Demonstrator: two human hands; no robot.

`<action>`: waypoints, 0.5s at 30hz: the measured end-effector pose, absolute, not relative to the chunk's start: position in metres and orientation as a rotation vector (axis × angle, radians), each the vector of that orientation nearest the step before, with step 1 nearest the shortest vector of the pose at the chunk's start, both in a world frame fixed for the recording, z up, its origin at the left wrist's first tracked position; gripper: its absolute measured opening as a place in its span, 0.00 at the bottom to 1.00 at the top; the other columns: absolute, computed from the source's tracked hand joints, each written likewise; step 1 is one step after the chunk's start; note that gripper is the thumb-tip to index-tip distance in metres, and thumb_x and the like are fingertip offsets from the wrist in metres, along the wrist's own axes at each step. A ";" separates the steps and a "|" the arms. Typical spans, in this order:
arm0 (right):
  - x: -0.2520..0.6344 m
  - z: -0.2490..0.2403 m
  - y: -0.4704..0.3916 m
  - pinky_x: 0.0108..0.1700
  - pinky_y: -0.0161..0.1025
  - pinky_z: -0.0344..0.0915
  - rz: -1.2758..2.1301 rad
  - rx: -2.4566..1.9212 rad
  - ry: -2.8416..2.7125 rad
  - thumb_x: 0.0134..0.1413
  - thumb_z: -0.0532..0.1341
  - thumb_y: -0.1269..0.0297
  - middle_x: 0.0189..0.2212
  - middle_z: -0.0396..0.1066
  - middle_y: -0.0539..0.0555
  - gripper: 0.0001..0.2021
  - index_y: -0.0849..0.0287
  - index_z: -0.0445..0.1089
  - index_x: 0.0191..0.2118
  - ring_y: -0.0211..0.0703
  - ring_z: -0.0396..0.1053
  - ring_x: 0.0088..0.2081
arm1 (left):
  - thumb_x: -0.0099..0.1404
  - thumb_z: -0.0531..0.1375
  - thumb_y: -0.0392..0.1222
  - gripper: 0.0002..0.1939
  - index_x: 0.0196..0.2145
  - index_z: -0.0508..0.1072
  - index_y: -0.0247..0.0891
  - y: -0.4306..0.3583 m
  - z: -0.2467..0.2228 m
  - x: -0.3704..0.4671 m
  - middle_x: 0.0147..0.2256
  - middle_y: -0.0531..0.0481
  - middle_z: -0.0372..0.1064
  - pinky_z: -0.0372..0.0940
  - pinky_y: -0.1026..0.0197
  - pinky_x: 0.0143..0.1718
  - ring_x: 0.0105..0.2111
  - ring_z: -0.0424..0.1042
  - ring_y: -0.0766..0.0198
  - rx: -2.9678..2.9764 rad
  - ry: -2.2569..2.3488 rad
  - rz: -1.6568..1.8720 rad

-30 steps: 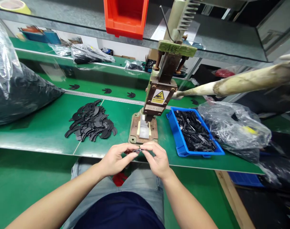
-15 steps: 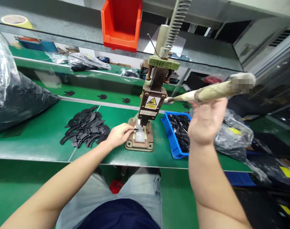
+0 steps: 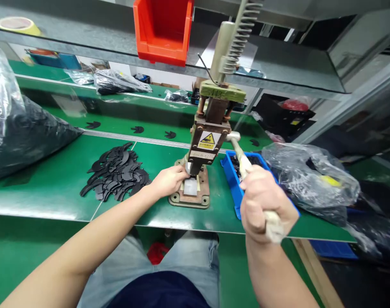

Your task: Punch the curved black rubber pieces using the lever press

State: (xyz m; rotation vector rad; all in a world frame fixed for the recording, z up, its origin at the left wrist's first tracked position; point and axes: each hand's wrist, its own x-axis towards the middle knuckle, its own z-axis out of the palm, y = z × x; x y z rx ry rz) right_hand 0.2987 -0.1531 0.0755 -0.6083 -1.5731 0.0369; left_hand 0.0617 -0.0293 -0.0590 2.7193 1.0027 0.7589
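Observation:
A hand press (image 3: 210,124) with a yellow warning label stands on the green bench. My right hand (image 3: 265,205) is wrapped round its cloth-covered lever (image 3: 241,156), which slants down toward me. My left hand (image 3: 174,179) is at the left of the press base (image 3: 197,200), fingers pinched beside the lowered ram (image 3: 196,166). What sits between those fingertips is too small and hidden to name. A light metal plate (image 3: 190,187) lies on the base in front of the ram. Left of the press, flat black curved parts (image 3: 117,173) form a pile.
Right of the press stands a blue bin (image 3: 231,182) of black parts, with a clear plastic bag (image 3: 310,179) beyond it. A large filled bag (image 3: 24,124) is at far left. An orange bin (image 3: 162,32) and tape roll (image 3: 18,25) are on the shelf above.
My right hand has closed round the lever and pulled it down and toward me. The ram has come down slightly. My left hand has shifted slightly right at the base.

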 end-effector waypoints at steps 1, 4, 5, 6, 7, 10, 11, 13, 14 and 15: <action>0.300 0.064 -0.156 0.53 0.62 0.72 0.008 -0.633 -1.596 0.55 0.64 0.63 0.21 0.64 0.46 0.11 0.51 0.65 0.24 0.44 0.70 0.30 | 0.74 0.53 0.35 0.17 0.51 0.80 0.43 -0.031 -0.058 0.063 0.47 0.45 0.76 0.71 0.56 0.48 0.47 0.75 0.56 2.711 1.012 0.765; 0.303 0.039 -0.161 0.58 0.67 0.69 -0.027 -0.716 -1.570 0.53 0.65 0.63 0.22 0.66 0.47 0.09 0.49 0.66 0.25 0.47 0.71 0.33 | 0.75 0.53 0.35 0.16 0.52 0.78 0.42 -0.039 -0.056 0.063 0.51 0.44 0.76 0.70 0.55 0.52 0.51 0.75 0.56 2.693 1.008 0.790; 0.302 0.035 -0.160 0.58 0.68 0.69 -0.028 -0.721 -1.537 0.52 0.65 0.63 0.22 0.67 0.47 0.09 0.49 0.66 0.24 0.47 0.71 0.33 | 0.75 0.53 0.36 0.16 0.53 0.78 0.41 -0.041 -0.055 0.060 0.52 0.44 0.76 0.69 0.55 0.53 0.51 0.74 0.56 2.689 1.013 0.797; 0.302 0.033 -0.159 0.58 0.68 0.68 -0.026 -0.713 -1.511 0.52 0.66 0.63 0.22 0.67 0.47 0.09 0.49 0.66 0.24 0.47 0.71 0.33 | 0.76 0.53 0.36 0.16 0.53 0.77 0.41 -0.043 -0.053 0.055 0.52 0.44 0.77 0.69 0.54 0.54 0.52 0.74 0.56 2.686 1.031 0.799; 0.300 0.032 -0.158 0.57 0.68 0.68 -0.020 -0.702 -1.494 0.51 0.66 0.63 0.22 0.66 0.48 0.09 0.49 0.66 0.24 0.48 0.71 0.33 | 0.76 0.53 0.38 0.15 0.54 0.76 0.41 -0.043 -0.052 0.046 0.53 0.44 0.77 0.68 0.53 0.55 0.52 0.74 0.55 2.683 1.068 0.794; 0.296 0.033 -0.152 0.55 0.68 0.68 -0.028 -0.660 -1.455 0.49 0.67 0.64 0.21 0.66 0.48 0.10 0.49 0.66 0.22 0.49 0.70 0.31 | 0.75 0.56 0.40 0.14 0.54 0.76 0.39 -0.041 -0.045 0.002 0.53 0.41 0.77 0.68 0.48 0.56 0.53 0.74 0.52 2.676 1.296 0.736; 0.294 0.033 -0.150 0.54 0.68 0.68 -0.039 -0.651 -1.430 0.49 0.67 0.63 0.21 0.66 0.48 0.10 0.48 0.66 0.22 0.49 0.70 0.31 | 0.74 0.58 0.40 0.14 0.53 0.76 0.38 -0.038 -0.043 -0.017 0.53 0.40 0.77 0.67 0.46 0.57 0.53 0.73 0.50 2.674 1.385 0.695; 0.290 0.033 -0.145 0.52 0.67 0.69 -0.071 -0.609 -1.381 0.48 0.67 0.63 0.20 0.66 0.47 0.12 0.49 0.65 0.21 0.49 0.69 0.29 | 0.71 0.59 0.39 0.15 0.53 0.77 0.37 -0.032 -0.039 -0.055 0.53 0.40 0.78 0.66 0.44 0.58 0.54 0.73 0.48 2.681 1.516 0.559; 0.288 0.033 -0.143 0.51 0.66 0.70 -0.088 -0.579 -1.362 0.47 0.67 0.64 0.19 0.65 0.47 0.12 0.49 0.64 0.20 0.48 0.69 0.28 | 0.69 0.60 0.37 0.17 0.54 0.77 0.38 -0.029 -0.037 -0.072 0.53 0.41 0.78 0.65 0.45 0.60 0.55 0.72 0.48 2.691 1.524 0.462; 0.287 0.033 -0.141 0.50 0.65 0.70 -0.099 -0.551 -1.347 0.47 0.67 0.65 0.19 0.65 0.46 0.13 0.51 0.63 0.20 0.47 0.68 0.27 | 0.67 0.60 0.35 0.20 0.55 0.77 0.39 -0.026 -0.036 -0.086 0.55 0.43 0.77 0.65 0.46 0.61 0.56 0.72 0.49 2.703 1.502 0.356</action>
